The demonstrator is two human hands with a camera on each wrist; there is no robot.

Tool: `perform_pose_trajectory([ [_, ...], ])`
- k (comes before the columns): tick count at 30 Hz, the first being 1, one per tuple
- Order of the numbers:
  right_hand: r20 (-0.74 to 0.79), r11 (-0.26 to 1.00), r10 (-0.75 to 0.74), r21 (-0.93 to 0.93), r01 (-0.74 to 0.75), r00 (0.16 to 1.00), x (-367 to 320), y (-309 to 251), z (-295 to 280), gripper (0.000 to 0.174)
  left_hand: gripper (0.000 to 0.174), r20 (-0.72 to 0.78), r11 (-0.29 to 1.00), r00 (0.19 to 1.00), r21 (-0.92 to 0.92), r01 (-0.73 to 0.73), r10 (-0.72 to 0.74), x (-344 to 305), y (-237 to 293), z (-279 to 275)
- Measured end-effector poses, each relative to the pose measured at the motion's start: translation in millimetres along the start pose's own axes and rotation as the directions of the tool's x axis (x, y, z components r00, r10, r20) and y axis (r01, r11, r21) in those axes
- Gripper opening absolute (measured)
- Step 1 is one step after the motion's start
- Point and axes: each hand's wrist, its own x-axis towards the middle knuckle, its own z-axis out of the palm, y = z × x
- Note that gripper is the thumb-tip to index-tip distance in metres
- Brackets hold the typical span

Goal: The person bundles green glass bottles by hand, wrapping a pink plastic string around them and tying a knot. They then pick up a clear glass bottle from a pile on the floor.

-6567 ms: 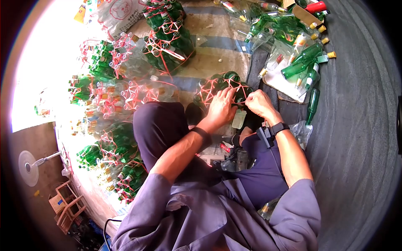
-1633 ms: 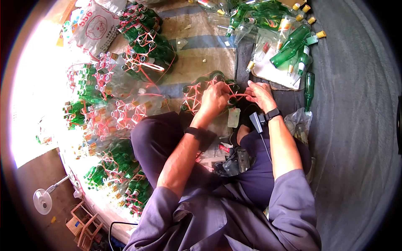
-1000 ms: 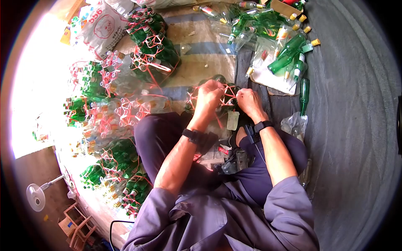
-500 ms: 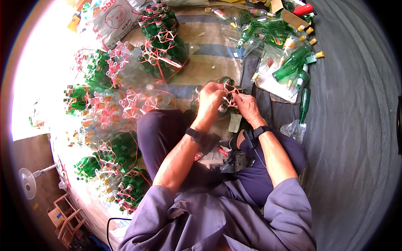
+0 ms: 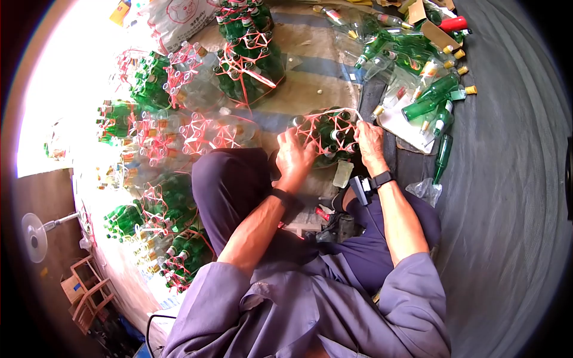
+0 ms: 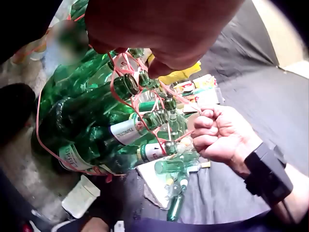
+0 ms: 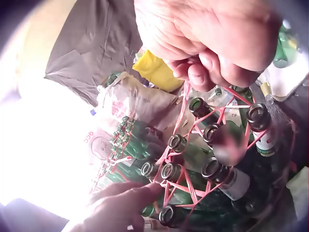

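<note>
Under my hands stands a bundle of green glass bottles (image 5: pixel 327 138), their necks laced together with pink plastic string (image 7: pixel 193 192). My right hand (image 5: pixel 371 143) is at the bundle's right side with its fingers curled tightly round the string, and a strand runs from it back to the bottle necks. At the left side my left hand (image 5: pixel 293 158) spreads its fingers and thumb over the necks. The right wrist view shows a left fingertip right at the string beside a bottle mouth (image 7: pixel 171 171). In the left wrist view, part of the left hand (image 6: pixel 164 29) covers some of the necks.
Several tied bottle bundles (image 5: pixel 245 74) stand to the left and behind. Loose bottles (image 5: pixel 427 98) lie on and around a white board (image 5: pixel 412 132) at the right. A pale block (image 5: pixel 342 174) is by the bundle. A white sack (image 5: pixel 179 18) lies at the back.
Half a second ago both hands were close together over the bottle necks. The right hand has since moved right with the string, and the left has shifted to the bundle's left edge.
</note>
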Motion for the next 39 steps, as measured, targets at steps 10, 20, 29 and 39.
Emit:
perform_pose_trajectory([
  [10, 0.135, 0.992, 0.033, -0.122, -0.017, 0.990, -4.7, -7.0, -4.3, 0.016, 0.044, 0.005, 0.977, 0.999, -0.209, 0.045, -0.045, 22.2, -47.7, 32.4],
  [20, 0.524, 0.173, -0.423, -0.754, 0.633, 0.739, -23.1, 4.1, 17.5, 0.008, 0.048, 0.052, 0.991, 0.998, -0.132, 0.032, -0.025, 47.7, -27.5, 19.8],
  [29, 0.487, 0.792, -0.225, -0.414, 0.449, 0.844, -80.8, -14.1, 56.2, 0.016, 0.082, 0.220, 0.955, 0.970, -0.293, -0.037, 0.105, 90.8, 0.8, 20.6],
  [39, 0.368, 0.988, 0.148, -0.087, -0.124, 0.918, -90.5, -38.4, 67.8, 0.037, 0.053, 0.269, 0.737, 0.953, -0.671, 0.084, 0.136, 96.7, -3.2, 17.0],
])
